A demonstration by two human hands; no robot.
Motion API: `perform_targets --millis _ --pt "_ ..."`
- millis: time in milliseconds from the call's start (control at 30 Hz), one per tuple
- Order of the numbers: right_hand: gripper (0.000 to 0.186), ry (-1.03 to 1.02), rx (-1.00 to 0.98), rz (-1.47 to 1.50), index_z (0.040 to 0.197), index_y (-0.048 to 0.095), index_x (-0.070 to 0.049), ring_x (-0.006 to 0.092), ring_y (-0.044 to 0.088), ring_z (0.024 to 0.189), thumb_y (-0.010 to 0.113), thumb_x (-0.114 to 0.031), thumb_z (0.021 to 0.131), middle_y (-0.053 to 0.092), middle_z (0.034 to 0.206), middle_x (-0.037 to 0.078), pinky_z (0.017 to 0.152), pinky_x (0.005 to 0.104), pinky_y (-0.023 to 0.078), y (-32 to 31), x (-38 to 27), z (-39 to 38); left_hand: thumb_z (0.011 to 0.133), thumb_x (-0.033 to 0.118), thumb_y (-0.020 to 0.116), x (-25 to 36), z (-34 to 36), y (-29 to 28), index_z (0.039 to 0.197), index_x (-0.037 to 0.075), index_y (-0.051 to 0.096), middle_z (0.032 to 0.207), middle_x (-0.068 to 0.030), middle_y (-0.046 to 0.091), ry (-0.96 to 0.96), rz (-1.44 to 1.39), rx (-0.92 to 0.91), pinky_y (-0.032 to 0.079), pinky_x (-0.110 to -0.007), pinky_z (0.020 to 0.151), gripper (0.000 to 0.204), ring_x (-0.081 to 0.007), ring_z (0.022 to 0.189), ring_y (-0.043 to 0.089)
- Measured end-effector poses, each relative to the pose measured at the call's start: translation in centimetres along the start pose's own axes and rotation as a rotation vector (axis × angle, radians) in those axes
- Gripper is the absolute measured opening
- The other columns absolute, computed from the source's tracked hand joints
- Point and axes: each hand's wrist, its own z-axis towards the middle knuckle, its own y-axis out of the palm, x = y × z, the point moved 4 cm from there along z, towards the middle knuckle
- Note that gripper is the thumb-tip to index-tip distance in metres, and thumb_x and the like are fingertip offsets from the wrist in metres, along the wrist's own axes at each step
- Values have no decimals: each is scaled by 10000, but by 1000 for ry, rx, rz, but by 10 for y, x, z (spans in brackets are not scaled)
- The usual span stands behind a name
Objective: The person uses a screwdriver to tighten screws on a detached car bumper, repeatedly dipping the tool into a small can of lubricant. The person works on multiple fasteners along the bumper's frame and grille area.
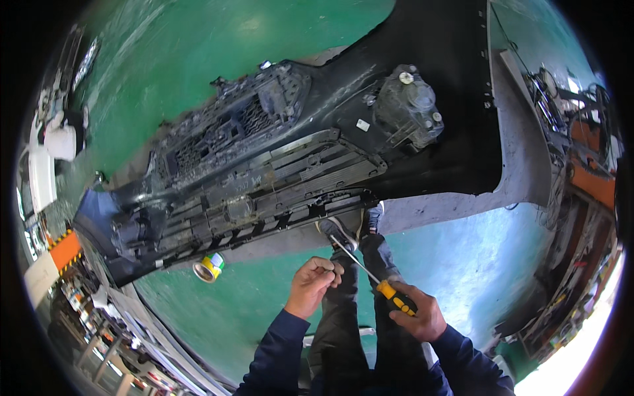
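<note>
My right hand [426, 318] is closed around the yellow and black handle of a screwdriver [395, 297]. Its long metal shaft points up and left, over my trouser leg toward my shoes. My left hand [316, 285] is raised beside the shaft, its fingers curled and pinched together; whatever is between them, if anything, is too small to make out. In front of my feet lies a large black car bumper [456, 152], its inner side facing up. A dark lamp unit [411, 109] sits in its right part, and slatted grilles [264, 173] run across its middle.
A small yellow, white and green can [209, 267] stands by the bumper's near edge. My shoes [340, 232] are close to that edge. Racks of parts [584, 145] line the right side. An orange and white barrier [56, 261] and more shelving are at the left.
</note>
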Motion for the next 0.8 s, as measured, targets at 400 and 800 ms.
perform_targets --millis 400,800 --pt "618 44 -96 -60 1392 597 29 351 732 1114 835 -142 848 715 1228 246 980 394 557 74 -44 5 971 -20 704 26 -37 -101 1155 7 738 1171 -138 752 162 -149 207 576 -323 876 189 -193 958 720" --pt "527 -37 -140 -85 1257 698 45 304 703 1080 833 -24 752 696 1212 208 951 388 556 107 -70 -2 1040 56 652 41 -65 -149 1179 -21 693 1125 -156 743 226 -712 182 642 -307 833 164 -204 929 749"
